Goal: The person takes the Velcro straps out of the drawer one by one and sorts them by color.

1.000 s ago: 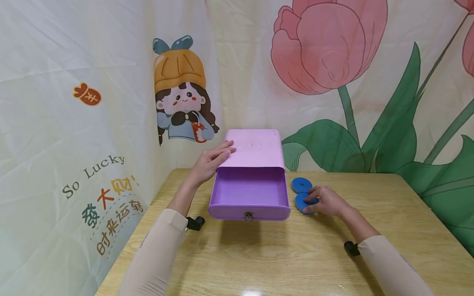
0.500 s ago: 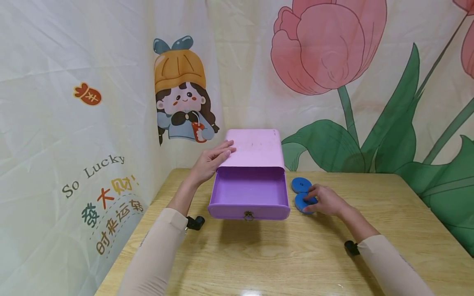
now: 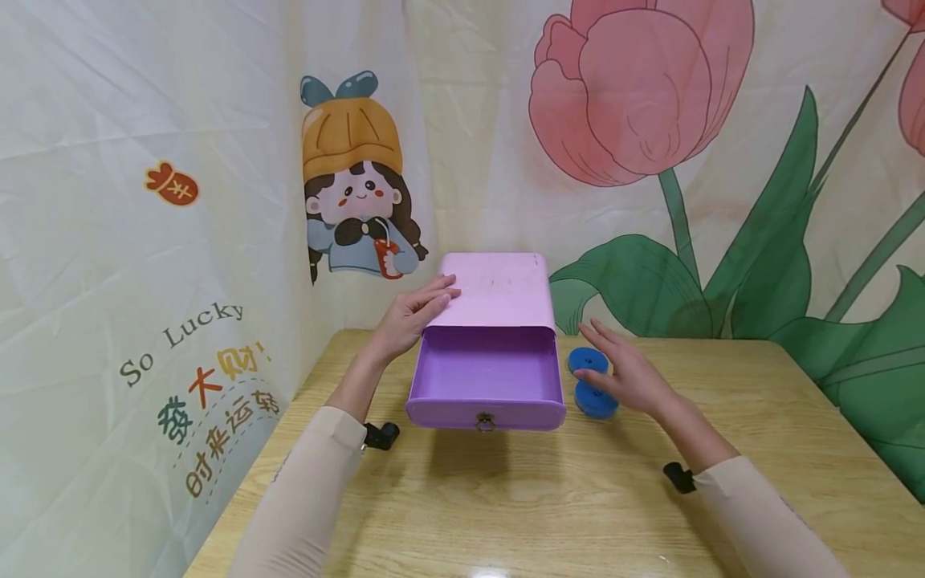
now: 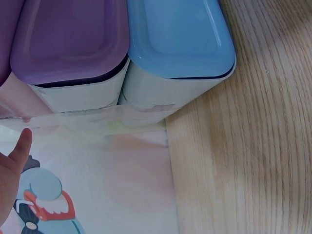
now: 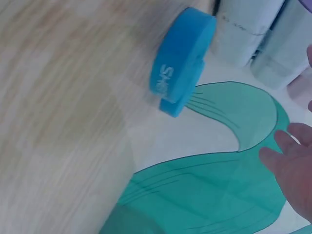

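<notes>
My left hand (image 3: 405, 321) rests on the left side of the pink box (image 3: 502, 291), its fingers stretched over the top. Below the box's front edge, a purple drawer (image 3: 448, 415) with a small ring pull is out, with nothing inside it. My right hand (image 3: 632, 376) hovers spread over two blue round discs (image 3: 596, 403), to the right of the drawer. The thumb overlaps the farther disc in the head view. In the right wrist view a thick blue disc (image 5: 181, 48) with white lettering stands apart from the right hand (image 5: 295, 168).
In the left wrist view, a purple drawer front (image 4: 78, 39) and a blue drawer front (image 4: 180, 36) sit side by side. The wooden table (image 3: 506, 506) meets a printed curtain (image 3: 477, 160) at the back. A black camera hangs at each wrist.
The right hand has let go of the nearer blue disc, lifted and spread its fingers. Both discs stay in place. The left hand and the drawer have not moved.
</notes>
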{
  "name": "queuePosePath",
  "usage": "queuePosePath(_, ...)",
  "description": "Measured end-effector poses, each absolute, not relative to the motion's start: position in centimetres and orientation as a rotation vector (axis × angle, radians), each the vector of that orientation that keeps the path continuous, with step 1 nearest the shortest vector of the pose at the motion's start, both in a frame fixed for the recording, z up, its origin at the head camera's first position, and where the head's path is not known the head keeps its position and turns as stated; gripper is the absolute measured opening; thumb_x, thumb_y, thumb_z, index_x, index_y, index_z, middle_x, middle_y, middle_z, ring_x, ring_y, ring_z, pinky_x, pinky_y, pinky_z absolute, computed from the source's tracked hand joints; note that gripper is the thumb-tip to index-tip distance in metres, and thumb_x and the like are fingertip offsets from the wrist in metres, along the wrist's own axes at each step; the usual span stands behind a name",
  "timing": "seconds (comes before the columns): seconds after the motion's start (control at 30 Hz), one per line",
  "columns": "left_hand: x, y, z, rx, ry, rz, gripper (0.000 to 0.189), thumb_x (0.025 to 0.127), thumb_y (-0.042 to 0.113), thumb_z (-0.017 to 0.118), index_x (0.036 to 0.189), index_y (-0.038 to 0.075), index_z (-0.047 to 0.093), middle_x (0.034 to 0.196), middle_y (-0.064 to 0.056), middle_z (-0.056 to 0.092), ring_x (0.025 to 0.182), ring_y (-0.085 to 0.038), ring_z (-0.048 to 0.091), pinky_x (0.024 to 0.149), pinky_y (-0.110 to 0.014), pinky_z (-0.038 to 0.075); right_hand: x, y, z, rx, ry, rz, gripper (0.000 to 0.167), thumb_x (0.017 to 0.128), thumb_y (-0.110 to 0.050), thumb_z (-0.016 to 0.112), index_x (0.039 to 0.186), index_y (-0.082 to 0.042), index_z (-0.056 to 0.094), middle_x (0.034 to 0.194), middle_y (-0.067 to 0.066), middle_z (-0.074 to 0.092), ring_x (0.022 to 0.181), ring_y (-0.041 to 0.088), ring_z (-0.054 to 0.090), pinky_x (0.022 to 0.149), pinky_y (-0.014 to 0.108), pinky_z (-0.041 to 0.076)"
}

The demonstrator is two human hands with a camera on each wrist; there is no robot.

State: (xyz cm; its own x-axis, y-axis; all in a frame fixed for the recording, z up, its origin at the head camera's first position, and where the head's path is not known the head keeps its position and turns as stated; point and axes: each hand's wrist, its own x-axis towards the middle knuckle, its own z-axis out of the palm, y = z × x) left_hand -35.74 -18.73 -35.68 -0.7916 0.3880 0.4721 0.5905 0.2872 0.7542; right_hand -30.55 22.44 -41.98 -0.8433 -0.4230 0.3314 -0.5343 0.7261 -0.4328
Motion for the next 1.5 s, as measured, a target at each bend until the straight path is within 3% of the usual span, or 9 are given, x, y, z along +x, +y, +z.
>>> queuePosePath(0.27, -35.7, -18.6, -35.8, -0.907, -2.349, -1.524, 0.033, 0.108, 0.024, 0.058, 0.136, 0.012, 0.070, 0.159, -0.002, 0.051, 0.157, -0.019, 0.032, 0.131, -0.045, 0.022, -29.7, 21.2, -40.4, 0.818, -2.576, 0.776, 0.088, 0.096, -0.033, 0.076, 0.167, -0.022, 0.026, 0.174, 0.015, 0.017, 0.158, 0.047, 0.020, 0.117, 0.076, 0.027)
queuePosePath(0.47, -35.6, -18.6, -35.7, -0.912, -2.329, -1.538, 0.033, 0.108, 0.020, 0.058, 0.136, 0.009, 0.070, 0.159, -0.005, 0.051, 0.157, -0.021, 0.032, 0.131, -0.046, 0.021, -29.3, 20.0, -38.9, 0.913, -2.369, 0.752, 0.083, 0.094, -0.021, 0.078, 0.164, -0.018, 0.033, 0.172, 0.017, 0.023, 0.157, 0.046, 0.024, 0.125, 0.070, 0.015)
queuePosePath(0.73, -35.6, -18.6, -35.6, -0.896, -2.333, -1.536, 0.032, 0.108, 0.022, 0.058, 0.136, 0.011, 0.070, 0.159, -0.002, 0.052, 0.157, -0.017, 0.034, 0.130, -0.044, 0.023, -28.1, 19.0, -37.2, 0.955, -2.240, 0.580, 0.080, 0.093, -0.021, 0.078, 0.163, -0.020, 0.038, 0.171, 0.018, 0.028, 0.156, 0.046, 0.028, 0.125, 0.071, 0.013)
queuePosePath(0.87, -35.5, -18.6, -35.6, -0.898, -2.336, -1.531, 0.032, 0.108, 0.022, 0.058, 0.136, 0.011, 0.070, 0.159, -0.003, 0.052, 0.156, -0.017, 0.034, 0.130, -0.044, 0.023, -27.5, 18.8, -36.5, 0.983, -2.252, 0.567, 0.079, 0.096, -0.033, 0.074, 0.164, -0.022, 0.035, 0.173, 0.014, 0.024, 0.159, 0.040, 0.022, 0.125, 0.072, 0.010)
queuePosePath(1.0, -35.5, -18.5, -35.6, -0.887, -2.340, -1.536, 0.032, 0.108, 0.023, 0.058, 0.135, 0.012, 0.071, 0.158, 0.000, 0.053, 0.155, -0.014, 0.035, 0.130, -0.042, 0.024, -26.7, 18.2, -35.6, 1.064, -2.243, 0.525, 0.078, 0.100, -0.064, 0.055, 0.164, -0.024, 0.035, 0.174, 0.009, 0.020, 0.159, 0.039, 0.022, 0.127, 0.070, 0.006)
queuePosePath(1.1, -35.5, -18.6, -35.7, -0.886, -2.339, -1.536, 0.032, 0.108, 0.023, 0.057, 0.135, 0.012, 0.071, 0.158, 0.001, 0.053, 0.155, -0.013, 0.035, 0.130, -0.040, 0.024, -26.0, 17.4, -35.1, 1.121, -2.217, 0.469, 0.086, 0.097, -0.078, 0.039, 0.164, -0.025, 0.034, 0.174, 0.008, 0.020, 0.160, 0.036, 0.021, 0.128, 0.066, 0.004)
queuePosePath(1.23, -35.5, -18.7, -35.7, -0.892, -2.334, -1.538, 0.032, 0.108, 0.022, 0.057, 0.135, 0.012, 0.071, 0.158, 0.000, 0.053, 0.156, -0.014, 0.035, 0.130, -0.041, 0.024, -24.9, 16.3, -34.6, 1.177, -2.185, 0.426, 0.088, 0.096, -0.080, 0.039, 0.163, -0.024, 0.038, 0.174, 0.007, 0.023, 0.160, 0.032, 0.023, 0.128, 0.067, 0.006)
queuePosePath(1.5, -35.5, -18.7, -35.7, -0.904, -2.328, -1.543, 0.032, 0.108, 0.020, 0.057, 0.136, 0.010, 0.070, 0.159, -0.003, 0.052, 0.157, -0.018, 0.034, 0.130, -0.045, 0.023, -23.5, 14.9, -34.0, 1.249, -2.098, 0.378, 0.086, 0.093, -0.079, 0.050, 0.158, -0.023, 0.046, 0.163, 0.007, 0.045, 0.150, 0.027, 0.043, 0.129, 0.062, 0.014)
